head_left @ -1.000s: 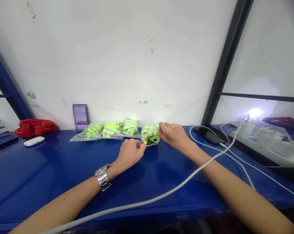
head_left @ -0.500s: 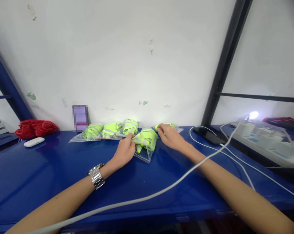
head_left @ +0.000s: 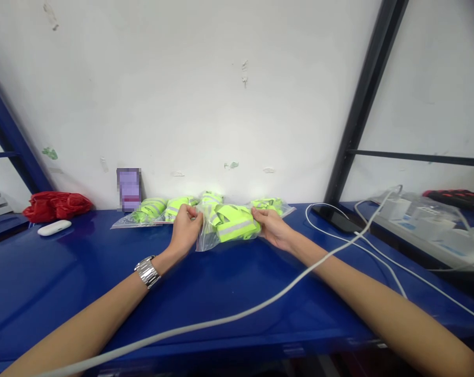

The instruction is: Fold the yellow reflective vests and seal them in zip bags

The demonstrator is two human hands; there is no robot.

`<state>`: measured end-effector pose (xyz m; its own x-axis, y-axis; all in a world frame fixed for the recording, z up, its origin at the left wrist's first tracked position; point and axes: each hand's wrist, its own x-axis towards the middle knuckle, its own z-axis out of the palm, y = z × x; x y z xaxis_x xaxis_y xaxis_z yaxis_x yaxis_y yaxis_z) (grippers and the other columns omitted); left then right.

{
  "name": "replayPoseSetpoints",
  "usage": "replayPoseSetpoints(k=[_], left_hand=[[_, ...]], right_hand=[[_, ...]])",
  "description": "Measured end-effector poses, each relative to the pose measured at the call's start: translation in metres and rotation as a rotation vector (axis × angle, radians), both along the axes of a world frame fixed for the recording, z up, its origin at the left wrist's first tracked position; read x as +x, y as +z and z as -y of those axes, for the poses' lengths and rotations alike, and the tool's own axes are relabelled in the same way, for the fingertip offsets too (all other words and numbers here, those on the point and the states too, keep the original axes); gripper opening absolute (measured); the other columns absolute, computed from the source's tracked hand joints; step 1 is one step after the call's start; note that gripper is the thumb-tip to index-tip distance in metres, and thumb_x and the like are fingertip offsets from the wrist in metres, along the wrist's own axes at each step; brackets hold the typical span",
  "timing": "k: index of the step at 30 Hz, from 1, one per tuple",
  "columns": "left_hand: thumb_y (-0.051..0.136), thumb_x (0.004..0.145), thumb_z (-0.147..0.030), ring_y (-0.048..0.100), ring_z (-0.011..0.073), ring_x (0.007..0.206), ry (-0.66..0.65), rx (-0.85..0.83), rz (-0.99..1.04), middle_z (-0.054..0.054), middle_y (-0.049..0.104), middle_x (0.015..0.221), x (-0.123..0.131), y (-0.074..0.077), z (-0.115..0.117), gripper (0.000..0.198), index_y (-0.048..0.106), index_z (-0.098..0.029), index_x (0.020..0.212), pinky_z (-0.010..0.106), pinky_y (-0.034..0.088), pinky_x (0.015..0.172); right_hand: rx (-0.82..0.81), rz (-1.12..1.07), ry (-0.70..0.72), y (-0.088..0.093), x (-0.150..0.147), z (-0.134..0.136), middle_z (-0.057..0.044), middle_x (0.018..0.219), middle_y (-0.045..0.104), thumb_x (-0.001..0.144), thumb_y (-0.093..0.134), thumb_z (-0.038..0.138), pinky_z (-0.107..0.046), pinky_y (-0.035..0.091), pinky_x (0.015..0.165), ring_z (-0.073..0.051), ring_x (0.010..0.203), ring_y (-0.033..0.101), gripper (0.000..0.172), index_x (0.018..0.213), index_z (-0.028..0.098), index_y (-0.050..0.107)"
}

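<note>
A clear plastic bag [head_left: 237, 225] holds a folded neon-yellow strap or vest with grey reflective bands. My right hand [head_left: 275, 226] grips the bag's right end, thumb on top. At its left edge, my left hand [head_left: 185, 229] pinches the clear plastic; a metal watch [head_left: 147, 272] is on that wrist. Behind, against the wall, lie similar bagged yellow bundles: one at the left [head_left: 150, 208], one beside it [head_left: 178, 205], one in the middle [head_left: 212, 197] partly hidden by the held bag, and one at the right [head_left: 270, 204] behind my right hand.
On the blue table [head_left: 205, 309], a red plastic bundle [head_left: 56, 206] and a white case [head_left: 54, 228] lie left. A phone-like blurred panel [head_left: 129, 189] leans on the wall. A black phone [head_left: 336, 218] and chargers [head_left: 429, 222] stand right. A white cable [head_left: 237, 317] crosses in front.
The bag has turned so its clear edge faces left and looks raised. My right hand has taken hold of its right end; my left hand has shifted left.
</note>
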<state>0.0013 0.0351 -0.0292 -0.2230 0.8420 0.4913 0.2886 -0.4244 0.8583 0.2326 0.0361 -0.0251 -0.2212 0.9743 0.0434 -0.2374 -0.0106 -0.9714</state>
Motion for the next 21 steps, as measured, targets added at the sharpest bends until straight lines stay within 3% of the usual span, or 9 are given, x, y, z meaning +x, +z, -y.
replayPoseSetpoints(k=[4, 7, 9, 11, 13, 16, 21], left_hand=[[0.059, 0.071, -0.025, 0.036, 0.0079, 0.054, 0.056, 0.089, -0.039, -0.007, 0.037, 0.058, 0.004, 0.006, 0.01, 0.03, 0.03, -0.021, 0.062, 0.02, 0.031, 0.052], [0.059, 0.077, -0.035, 0.042, 0.0096, 0.057, 0.008, 0.081, -0.089, -0.004, 0.045, 0.062, 0.012, 0.009, 0.018, 0.028, 0.042, -0.019, 0.061, 0.021, 0.037, 0.053], [0.058, 0.08, -0.043, 0.052, 0.0134, 0.067, -0.088, 0.013, -0.082, 0.001, 0.058, 0.08, 0.016, 0.007, 0.021, 0.026, 0.057, -0.017, 0.076, 0.024, 0.045, 0.056], [0.058, 0.082, -0.051, 0.058, 0.0203, 0.086, -0.256, -0.095, -0.001, 0.008, 0.061, 0.106, 0.019, 0.005, 0.022, 0.039, 0.064, -0.016, 0.098, 0.029, 0.053, 0.062], [0.059, 0.082, -0.055, 0.056, 0.0268, 0.105, -0.463, -0.206, 0.118, 0.012, 0.056, 0.124, 0.019, 0.003, 0.023, 0.048, 0.062, -0.017, 0.112, 0.034, 0.057, 0.068], [0.065, 0.081, -0.051, 0.054, 0.0289, 0.112, -0.654, -0.317, 0.216, 0.012, 0.056, 0.127, 0.017, 0.005, 0.023, 0.047, 0.062, -0.018, 0.115, 0.038, 0.059, 0.073], [0.081, 0.068, -0.036, 0.063, 0.0244, 0.098, -0.662, -0.339, 0.243, 0.012, 0.063, 0.118, 0.015, 0.009, 0.024, 0.052, 0.063, -0.015, 0.112, 0.03, 0.056, 0.074]], right_hand=[[0.102, 0.059, -0.189, -0.01, -0.008, -0.006, 0.002, 0.055, 0.052, 0.072, 0.071, 0.052, -0.027, 0.045, 0.047, -0.012, 0.049, 0.05, 0.04, 0.065, 0.018, 0.052], [0.183, 0.079, -0.334, -0.016, -0.005, -0.015, 0.006, 0.048, 0.041, 0.071, 0.068, 0.059, -0.024, 0.033, 0.042, -0.009, 0.045, 0.038, 0.047, 0.058, 0.021, 0.044], [0.237, 0.084, -0.434, -0.016, -0.001, -0.02, 0.007, 0.046, 0.035, 0.07, 0.067, 0.061, -0.023, 0.027, 0.042, -0.009, 0.045, 0.033, 0.05, 0.055, 0.022, 0.04], [0.288, 0.086, -0.507, -0.015, 0.005, -0.023, 0.007, 0.047, 0.032, 0.07, 0.066, 0.063, -0.024, 0.024, 0.044, -0.009, 0.047, 0.029, 0.052, 0.055, 0.023, 0.037], [0.361, 0.093, -0.539, -0.013, 0.009, -0.024, 0.007, 0.049, 0.032, 0.07, 0.066, 0.063, -0.024, 0.023, 0.046, -0.008, 0.049, 0.028, 0.052, 0.055, 0.022, 0.037], [0.499, 0.106, -0.544, -0.01, 0.011, -0.022, 0.008, 0.051, 0.028, 0.071, 0.067, 0.061, -0.024, 0.02, 0.048, -0.008, 0.05, 0.025, 0.054, 0.054, 0.021, 0.035], [0.583, 0.114, -0.453, -0.007, 0.009, -0.014, 0.007, 0.054, 0.027, 0.075, 0.068, 0.056, -0.024, 0.017, 0.049, -0.008, 0.052, 0.024, 0.051, 0.056, 0.02, 0.037]])
